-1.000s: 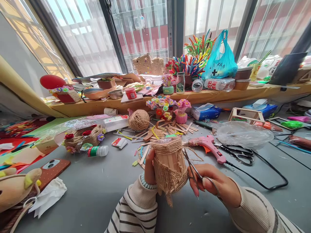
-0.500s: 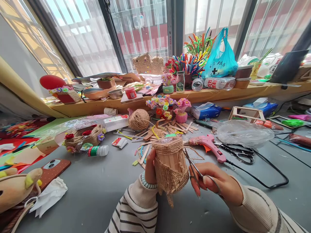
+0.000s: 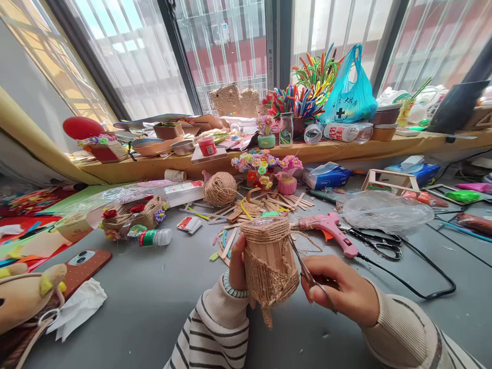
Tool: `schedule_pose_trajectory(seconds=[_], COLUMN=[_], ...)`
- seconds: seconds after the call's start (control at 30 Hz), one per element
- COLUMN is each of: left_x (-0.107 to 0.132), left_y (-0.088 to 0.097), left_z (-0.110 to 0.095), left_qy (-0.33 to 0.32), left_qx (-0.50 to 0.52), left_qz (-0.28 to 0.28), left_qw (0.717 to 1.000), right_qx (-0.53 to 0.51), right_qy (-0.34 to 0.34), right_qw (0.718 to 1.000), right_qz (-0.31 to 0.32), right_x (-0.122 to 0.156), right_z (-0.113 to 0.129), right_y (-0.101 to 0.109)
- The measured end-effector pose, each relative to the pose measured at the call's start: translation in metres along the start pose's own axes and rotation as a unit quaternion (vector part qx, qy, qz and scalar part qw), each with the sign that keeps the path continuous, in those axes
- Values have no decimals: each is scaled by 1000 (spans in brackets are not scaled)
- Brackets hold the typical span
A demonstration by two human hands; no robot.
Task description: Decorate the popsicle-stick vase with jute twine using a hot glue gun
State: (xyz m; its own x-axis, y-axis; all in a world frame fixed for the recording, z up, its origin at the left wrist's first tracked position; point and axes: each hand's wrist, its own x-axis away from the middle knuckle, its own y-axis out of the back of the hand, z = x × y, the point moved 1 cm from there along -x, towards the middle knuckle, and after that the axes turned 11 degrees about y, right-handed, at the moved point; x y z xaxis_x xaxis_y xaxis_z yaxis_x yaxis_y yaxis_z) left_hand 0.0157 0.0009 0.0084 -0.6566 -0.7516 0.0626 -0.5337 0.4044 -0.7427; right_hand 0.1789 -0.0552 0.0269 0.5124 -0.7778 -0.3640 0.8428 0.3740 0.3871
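Left hand (image 3: 237,264) grips the upright twine-wrapped jar (image 3: 269,261) — right hand (image 3: 340,289), at its three o'clock, holds small scissors (image 3: 307,271) against its side.

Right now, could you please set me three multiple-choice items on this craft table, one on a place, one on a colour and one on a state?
1. Where does the twine ball lie?
A. on the table beyond the jar
B. on the window ledge
C. in the blue bag

2. What colour is the glue gun?
A. green
B. pink
C. black

3. How is the twine-wrapped jar kept?
A. lying on the table
B. held up in the left hand
C. standing on the phone

Answers:
1 A, it sits on the grey table beneath the ledge.
2 B, its body is pink.
3 B, the left hand grips it while the right hand holds scissors beside it.
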Motion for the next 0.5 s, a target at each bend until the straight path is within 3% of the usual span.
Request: schedule_pose_trajectory(seconds=[0.27, 0.5], left_x=[2, 3], left_y=[1, 1], left_z=[2, 2], left_qy=[-3, -45], left_qx=[-18, 17], left_qz=[9, 1], left_qw=[1000, 999], right_qx=[244, 316], right_qy=[24, 64], right_qw=[968, 944], right_qz=[-49, -73], right_x=[6, 8], right_z=[6, 5], right_y=[2, 1])
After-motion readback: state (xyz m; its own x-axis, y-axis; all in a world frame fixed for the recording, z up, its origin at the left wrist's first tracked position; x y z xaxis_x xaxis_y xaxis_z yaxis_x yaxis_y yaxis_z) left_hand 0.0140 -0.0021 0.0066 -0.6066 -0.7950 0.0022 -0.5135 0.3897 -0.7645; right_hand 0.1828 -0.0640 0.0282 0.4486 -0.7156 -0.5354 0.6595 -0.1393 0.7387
